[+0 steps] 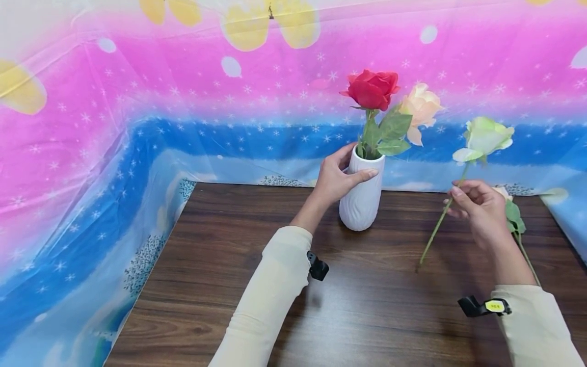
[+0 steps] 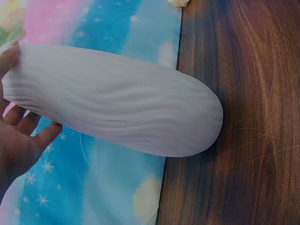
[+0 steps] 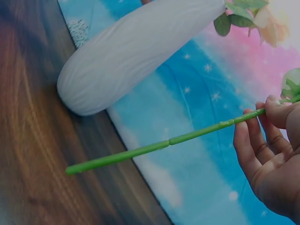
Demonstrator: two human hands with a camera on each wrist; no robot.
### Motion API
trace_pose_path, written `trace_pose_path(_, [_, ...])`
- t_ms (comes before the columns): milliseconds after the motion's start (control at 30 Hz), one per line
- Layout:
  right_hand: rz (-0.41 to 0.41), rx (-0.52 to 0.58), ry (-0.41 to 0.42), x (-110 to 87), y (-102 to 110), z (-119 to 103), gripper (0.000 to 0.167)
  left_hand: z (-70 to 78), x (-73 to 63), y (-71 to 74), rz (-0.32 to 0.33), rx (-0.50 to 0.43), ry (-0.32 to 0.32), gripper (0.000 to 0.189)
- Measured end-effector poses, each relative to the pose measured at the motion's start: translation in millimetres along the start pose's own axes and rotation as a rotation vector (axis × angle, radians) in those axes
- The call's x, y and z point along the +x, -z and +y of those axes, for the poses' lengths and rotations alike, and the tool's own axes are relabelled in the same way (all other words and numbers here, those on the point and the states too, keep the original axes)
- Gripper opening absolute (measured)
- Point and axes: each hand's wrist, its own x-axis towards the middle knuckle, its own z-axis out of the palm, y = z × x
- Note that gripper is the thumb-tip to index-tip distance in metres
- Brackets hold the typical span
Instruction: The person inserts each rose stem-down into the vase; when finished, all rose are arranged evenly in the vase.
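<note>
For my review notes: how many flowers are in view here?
4: a red flower and a peach flower in the white vase, a pale green flower in the right hand, and a partly hidden flower on the table beyond it. Others could be hidden.

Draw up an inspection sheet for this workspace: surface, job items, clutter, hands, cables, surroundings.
Surface: dark wood-grain table.
Job items: white vase holding a red rose and a peach rose; pale green rose outside it; another flower, partly hidden, at the table's right.
Clutter: nothing seen.
Left hand: grips the vase's upper part.
Right hand: pinches the pale green rose's stem.
Cables: nothing seen.
Surroundings: printed cloth behind the table.
</note>
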Motion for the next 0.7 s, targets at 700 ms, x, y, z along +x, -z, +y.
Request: trace_pose_path(700, [0.0, -0.079, 0.177, 18.2, -34.8, -29.4, 0.014, -1.0, 0.7, -0.7, 0.005, 0.002, -0.002, 0.074])
